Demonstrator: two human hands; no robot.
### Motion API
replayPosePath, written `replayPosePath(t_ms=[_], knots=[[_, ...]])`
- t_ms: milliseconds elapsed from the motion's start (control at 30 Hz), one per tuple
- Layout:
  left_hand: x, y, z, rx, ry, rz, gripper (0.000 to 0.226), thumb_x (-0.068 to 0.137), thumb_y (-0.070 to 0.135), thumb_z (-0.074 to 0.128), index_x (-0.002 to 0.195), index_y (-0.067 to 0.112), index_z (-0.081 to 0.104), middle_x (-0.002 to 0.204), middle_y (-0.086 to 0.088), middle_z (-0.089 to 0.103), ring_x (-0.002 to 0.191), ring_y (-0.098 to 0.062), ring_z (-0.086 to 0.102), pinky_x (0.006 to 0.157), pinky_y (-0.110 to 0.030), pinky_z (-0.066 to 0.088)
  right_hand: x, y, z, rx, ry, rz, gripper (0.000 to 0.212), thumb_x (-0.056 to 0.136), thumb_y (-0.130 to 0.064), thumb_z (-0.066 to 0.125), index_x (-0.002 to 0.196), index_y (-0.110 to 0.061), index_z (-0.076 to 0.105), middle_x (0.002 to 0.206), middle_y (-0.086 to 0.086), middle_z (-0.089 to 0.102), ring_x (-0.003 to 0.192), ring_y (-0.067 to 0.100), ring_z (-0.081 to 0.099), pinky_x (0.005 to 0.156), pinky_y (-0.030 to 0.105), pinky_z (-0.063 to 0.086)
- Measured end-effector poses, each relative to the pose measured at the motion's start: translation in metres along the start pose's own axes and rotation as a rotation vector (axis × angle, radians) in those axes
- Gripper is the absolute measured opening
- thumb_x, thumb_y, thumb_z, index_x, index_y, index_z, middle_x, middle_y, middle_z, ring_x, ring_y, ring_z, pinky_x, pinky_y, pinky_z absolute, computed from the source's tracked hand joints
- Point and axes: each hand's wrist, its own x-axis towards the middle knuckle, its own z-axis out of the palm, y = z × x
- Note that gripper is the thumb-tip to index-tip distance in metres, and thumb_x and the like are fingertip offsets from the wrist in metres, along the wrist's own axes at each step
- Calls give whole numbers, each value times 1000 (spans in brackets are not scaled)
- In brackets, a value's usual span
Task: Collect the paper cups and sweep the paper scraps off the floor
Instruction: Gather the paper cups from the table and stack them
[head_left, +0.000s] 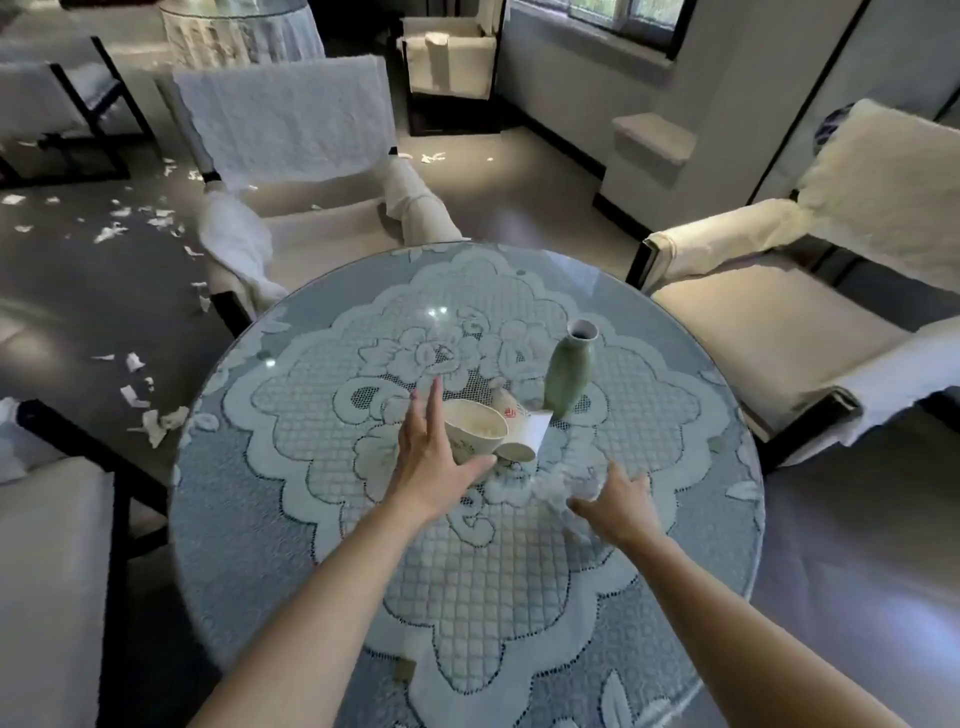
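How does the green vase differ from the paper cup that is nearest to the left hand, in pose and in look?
The green vase stands upright; the paper cup lies on its side, with its mouth turned toward the camera. The vase is green with a narrow neck; the cup is pale with a wide mouth. Both rest on the round table, near its middle.
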Motion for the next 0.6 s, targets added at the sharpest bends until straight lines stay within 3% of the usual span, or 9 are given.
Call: replayPosePath(t_ms=[67, 133, 167, 267, 333, 400, 500, 600], knots=[[16, -5, 10, -3, -2, 36, 120, 73, 50, 74, 146, 37, -20, 158, -6, -17, 145, -26, -6, 116, -49, 9, 8, -5, 6, 61, 22, -19, 52, 87, -24, 68, 129, -2, 46, 130, 25, 48, 116, 34, 53, 100, 39, 45], [25, -10, 21, 10, -34, 43, 124, 70, 52, 76, 142, 44, -25, 158, -5, -16, 145, -27, -5, 115, -51, 11, 10, -10, 15, 145, 71, -32, 17, 88, -4, 60, 104, 0, 60, 102, 19, 66, 91, 28, 64, 81, 36, 53], [31, -12, 26, 7, -35, 52, 126, 69, 52, 77, 139, 47, -27, 158, -4, -15, 145, -27, -4, 114, -51, 13, 11, -13, 19, 184, 87, -24, 10, 87, 1, 55, 93, 1, 64, 91, 18, 69, 81, 27, 66, 73, 35, 54], [40, -16, 31, -57, 48, 124, 124, 71, 38, 81, 140, 46, -22, 155, -9, -1, 142, -31, 12, 109, -48, 27, 11, -24, 22, 365, 128, 45, 13, 89, -1, 57, 80, 1, 67, 78, 14, 70, 74, 27, 67, 67, 34, 55], [41, -21, 30, -134, 112, 159, 115, 74, 25, 80, 150, 31, -6, 150, -16, 12, 136, -31, 23, 103, -43, 36, 10, -32, 18, 555, 193, 114, 12, 92, -7, 59, 83, -4, 66, 77, 7, 68, 75, 23, 65, 69, 32, 53], [45, -29, 23, -151, 120, 181, 109, 76, 21, 78, 152, 21, 0, 149, -16, 13, 135, -31, 25, 100, -42, 39, 10, -42, 9, 757, 283, 129, 8, 92, -5, 59, 86, -5, 64, 74, 7, 67, 70, 20, 64, 72, 35, 56], [55, -43, 9, -123, 78, 250, 112, 78, 26, 77, 149, 33, -9, 155, -12, 5, 139, -31, 23, 101, -43, 38, 9, -55, -6, 1006, 317, 104, 9, 91, 0, 59, 97, -6, 62, 76, 9, 67, 62, 16, 62, 69, 31, 57], [61, -50, -2, -117, 44, 279, 114, 77, 33, 76, 139, 49, -19, 157, -9, 1, 141, -31, 20, 103, -46, 35, 10, -66, -11, 968, 303, 19, 18, 92, 0, 56, 103, -6, 69, 77, 7, 69, 63, 11, 62, 65, 23, 57]])
